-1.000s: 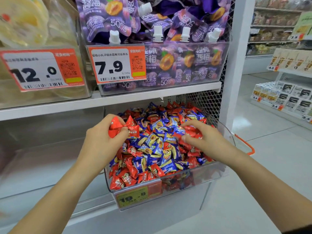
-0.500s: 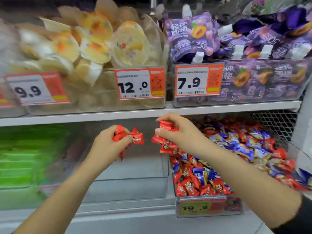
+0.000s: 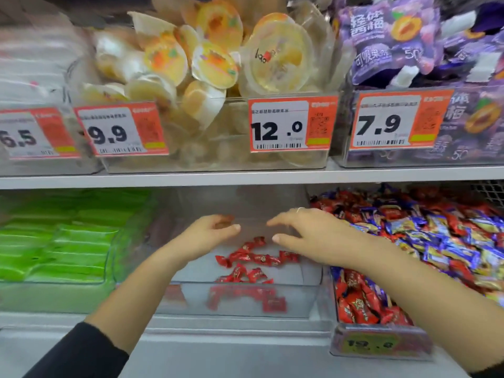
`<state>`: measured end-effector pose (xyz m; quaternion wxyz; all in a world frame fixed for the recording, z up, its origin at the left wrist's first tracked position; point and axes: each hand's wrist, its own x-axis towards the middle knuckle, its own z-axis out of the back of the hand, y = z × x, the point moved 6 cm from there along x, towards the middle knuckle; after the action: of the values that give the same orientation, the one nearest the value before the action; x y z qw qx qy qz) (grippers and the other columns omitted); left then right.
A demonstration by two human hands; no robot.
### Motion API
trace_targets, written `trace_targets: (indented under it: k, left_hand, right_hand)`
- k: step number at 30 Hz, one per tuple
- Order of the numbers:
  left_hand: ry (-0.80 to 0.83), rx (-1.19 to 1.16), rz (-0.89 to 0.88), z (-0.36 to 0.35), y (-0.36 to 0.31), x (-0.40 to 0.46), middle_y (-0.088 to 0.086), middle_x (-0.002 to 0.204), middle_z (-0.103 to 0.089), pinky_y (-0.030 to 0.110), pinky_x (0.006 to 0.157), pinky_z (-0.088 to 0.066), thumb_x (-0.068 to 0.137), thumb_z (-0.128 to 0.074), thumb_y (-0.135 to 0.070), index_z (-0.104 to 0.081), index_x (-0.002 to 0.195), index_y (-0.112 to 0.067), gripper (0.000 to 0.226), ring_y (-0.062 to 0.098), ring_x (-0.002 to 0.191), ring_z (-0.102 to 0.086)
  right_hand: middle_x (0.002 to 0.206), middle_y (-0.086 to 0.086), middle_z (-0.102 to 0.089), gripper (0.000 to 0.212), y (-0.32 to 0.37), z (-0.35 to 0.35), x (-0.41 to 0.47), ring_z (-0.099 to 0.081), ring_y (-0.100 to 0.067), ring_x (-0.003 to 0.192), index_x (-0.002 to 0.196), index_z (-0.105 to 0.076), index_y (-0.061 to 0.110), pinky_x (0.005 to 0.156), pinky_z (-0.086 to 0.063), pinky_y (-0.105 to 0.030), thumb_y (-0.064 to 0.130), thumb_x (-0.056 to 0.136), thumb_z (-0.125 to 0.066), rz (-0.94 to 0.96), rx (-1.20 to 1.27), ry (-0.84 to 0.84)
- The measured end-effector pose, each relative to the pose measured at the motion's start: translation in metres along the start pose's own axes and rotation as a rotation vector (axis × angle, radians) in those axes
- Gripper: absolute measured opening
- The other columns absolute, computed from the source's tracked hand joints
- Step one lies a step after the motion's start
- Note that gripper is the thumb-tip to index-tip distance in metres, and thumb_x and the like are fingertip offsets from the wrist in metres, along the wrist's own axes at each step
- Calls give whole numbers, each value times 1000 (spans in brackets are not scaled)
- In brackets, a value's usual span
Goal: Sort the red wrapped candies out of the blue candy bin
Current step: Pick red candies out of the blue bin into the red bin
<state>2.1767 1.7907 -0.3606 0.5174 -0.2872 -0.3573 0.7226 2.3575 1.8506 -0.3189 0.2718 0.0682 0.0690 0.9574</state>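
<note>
Several red wrapped candies [image 3: 252,259] lie loose on the floor of a clear bin [image 3: 245,306] in the middle of the lower shelf. My left hand [image 3: 208,234] hovers above them on the left, fingers loosely curved, holding nothing. My right hand [image 3: 302,233] hovers above them on the right, fingers spread and relaxed, also holding nothing. To the right stands the candy bin [image 3: 381,341] with a yellow price label, heaped with mixed blue candies [image 3: 436,236] and red candies [image 3: 354,306].
A bin of green packets [image 3: 54,241] stands left of the clear bin. The upper shelf [image 3: 245,177] carries bins of jelly cups [image 3: 218,64] and purple pouches [image 3: 395,42] with orange price tags, close above my hands.
Both hands moved left from the mixed bin, each gripping red candies, then let them go over the clear bin. The candies now lie inside it and both hands hold nothing.
</note>
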Motion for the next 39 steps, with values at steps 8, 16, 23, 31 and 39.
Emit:
trace_targets:
  k: [8, 16, 23, 31, 39]
  left_hand:
    - [-2, 78, -249, -37, -75, -30, -14, 107, -68, 18, 89, -49, 91, -59, -35, -65, 110, -33, 20, -5, 98, -62]
    - [69, 204, -67, -134, -95, -15, 11, 149, -39, 26, 97, -37, 94, -42, -53, -7, 154, -21, 76, 26, 132, -43]
    - [-57, 196, -117, -142, -93, -24, 6, 154, -31, 21, 88, -31, 102, -33, -35, -2, 154, -21, 62, 20, 133, -40]
    - [-216, 606, -406, -125, -127, -17, 8, 146, -40, 33, 107, -29, 99, -40, -30, -32, 145, -9, 51, 25, 130, -38]
    - [-54, 1263, -316, -157, -149, 13, 13, 128, -55, 43, 108, -25, 101, -26, -47, -44, 132, -8, 53, 32, 120, -48]
  right_hand:
    - [108, 29, -56, 19, -88, 30, -117, -52, 6, 105, 108, -63, 43, 77, -38, -7, 37, 95, -50, -174, 137, -281]
    - [142, 15, -43, 46, -98, 21, -138, -33, -6, 134, 139, -44, 36, 107, -23, -20, 50, 95, -47, -151, -58, -157]
    - [144, -4, -49, 59, -91, -13, -86, -47, -26, 132, 141, -45, 26, 109, -35, -40, 56, 93, -29, -40, -273, -78]
    - [136, 4, -53, 57, -140, 10, -107, -46, -18, 128, 134, -49, 26, 106, -32, -35, 61, 95, -28, -237, -279, -153]
    - [157, 3, -23, 63, -143, 14, -117, -14, -16, 146, 150, -24, 30, 119, -13, -36, 46, 94, -50, -253, -228, -87]
